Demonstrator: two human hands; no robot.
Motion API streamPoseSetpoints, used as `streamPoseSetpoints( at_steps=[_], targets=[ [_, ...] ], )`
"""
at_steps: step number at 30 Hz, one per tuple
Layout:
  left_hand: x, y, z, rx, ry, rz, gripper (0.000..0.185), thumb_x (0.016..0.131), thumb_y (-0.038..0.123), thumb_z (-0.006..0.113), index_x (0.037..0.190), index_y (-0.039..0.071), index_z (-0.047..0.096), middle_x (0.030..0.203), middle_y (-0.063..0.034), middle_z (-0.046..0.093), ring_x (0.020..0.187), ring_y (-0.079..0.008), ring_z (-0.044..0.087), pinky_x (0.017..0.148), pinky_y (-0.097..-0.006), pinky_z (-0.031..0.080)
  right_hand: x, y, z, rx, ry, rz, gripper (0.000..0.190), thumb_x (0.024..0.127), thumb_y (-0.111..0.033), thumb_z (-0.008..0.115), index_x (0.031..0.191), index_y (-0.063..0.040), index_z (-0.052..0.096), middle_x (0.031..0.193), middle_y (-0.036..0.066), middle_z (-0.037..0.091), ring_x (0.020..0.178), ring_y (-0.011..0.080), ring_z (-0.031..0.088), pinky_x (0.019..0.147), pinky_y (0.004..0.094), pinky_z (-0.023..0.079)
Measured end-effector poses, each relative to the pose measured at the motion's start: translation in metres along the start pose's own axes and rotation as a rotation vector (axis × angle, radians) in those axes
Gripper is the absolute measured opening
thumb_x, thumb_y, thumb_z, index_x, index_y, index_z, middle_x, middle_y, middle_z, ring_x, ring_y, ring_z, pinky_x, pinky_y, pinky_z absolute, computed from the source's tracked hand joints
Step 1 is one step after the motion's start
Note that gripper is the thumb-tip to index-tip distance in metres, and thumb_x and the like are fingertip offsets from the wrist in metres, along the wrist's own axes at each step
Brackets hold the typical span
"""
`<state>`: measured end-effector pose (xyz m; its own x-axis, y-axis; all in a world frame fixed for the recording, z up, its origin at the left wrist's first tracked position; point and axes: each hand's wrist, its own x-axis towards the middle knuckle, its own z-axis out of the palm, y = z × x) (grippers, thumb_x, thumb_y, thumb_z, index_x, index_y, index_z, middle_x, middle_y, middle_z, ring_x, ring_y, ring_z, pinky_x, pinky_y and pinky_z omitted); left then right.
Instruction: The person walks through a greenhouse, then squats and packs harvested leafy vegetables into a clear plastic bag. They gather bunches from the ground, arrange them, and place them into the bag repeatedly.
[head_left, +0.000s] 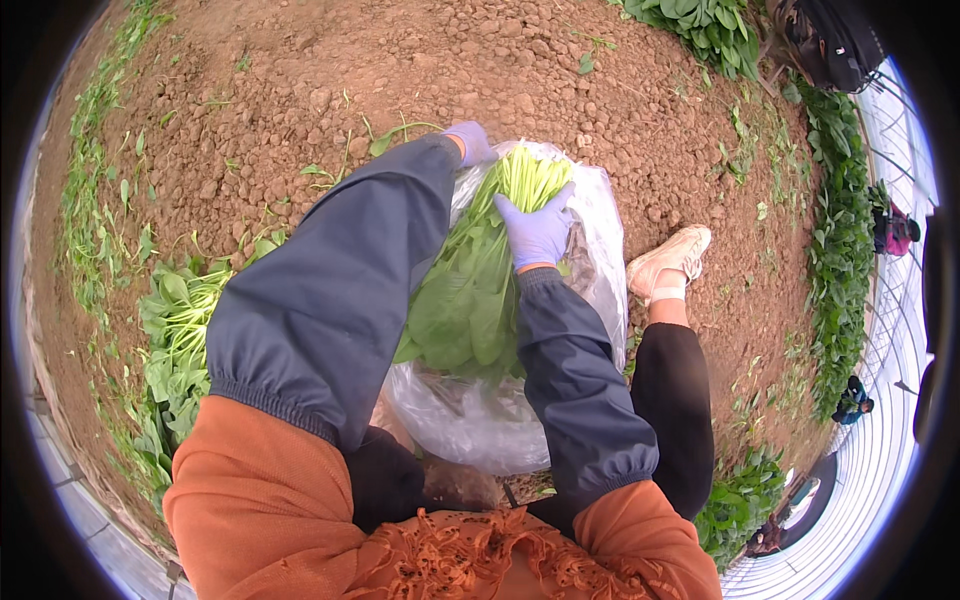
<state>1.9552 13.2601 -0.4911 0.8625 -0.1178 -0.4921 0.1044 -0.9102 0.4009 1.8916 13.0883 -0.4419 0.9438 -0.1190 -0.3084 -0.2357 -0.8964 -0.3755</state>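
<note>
A bundle of leafy greens (469, 292), perhaps spinach, lies in a clear plastic bag (600, 217) on the soil before me. Its pale cut stems point away from me and its broad leaves towards me. My right hand (538, 231), in a thin purple glove, grips the bundle from above near the stems, thumb and forefinger spread across it. At the bag's far left rim is my left hand (472, 142), gloved alike and touching the plastic. Its fingers are mostly hidden, so its grip is unclear. Dark sleeve covers reach up both forearms.
Crumbly brown soil (420, 67) surrounds the bag. More cut greens (180, 315) lie at the left, others (697, 30) at the far right. My shoe (671, 259) stands right of the bag. Along the right runs a row of growing plants (840, 262), with people (892, 229) beyond it.
</note>
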Motion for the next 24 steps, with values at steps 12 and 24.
streamPoseSetpoints(
  at_steps=[12,24],
  targets=[
    [-0.017,-0.001,-0.01,-0.862,0.227,-0.171,0.045,0.082,0.036,0.055,0.103,-0.002,0.062,0.098,-0.0215,0.063,0.092,-0.0275,0.061,0.081,-0.0337,0.046,-0.018,-0.007,0.001,-0.054,0.084,-0.079,0.111,0.062,-0.048,0.071,0.141,-0.003,0.008,0.118,0.027,0.04,0.106,0.0381,0.046,0.086,0.0436,0.044],
    [-0.023,0.031,-0.032,-0.541,0.611,0.093,0.032,0.087,0.029,0.051,0.095,0.0,0.059,0.087,-0.0201,0.061,0.085,-0.0345,0.059,0.074,-0.0383,0.045,-0.019,-0.011,-0.002,-0.137,-0.026,-0.053,0.108,0.064,-0.051,0.068,0.144,-0.01,0.007,0.116,0.027,0.042,0.101,0.0368,0.051,0.083,0.0441,0.044]
  ],
)
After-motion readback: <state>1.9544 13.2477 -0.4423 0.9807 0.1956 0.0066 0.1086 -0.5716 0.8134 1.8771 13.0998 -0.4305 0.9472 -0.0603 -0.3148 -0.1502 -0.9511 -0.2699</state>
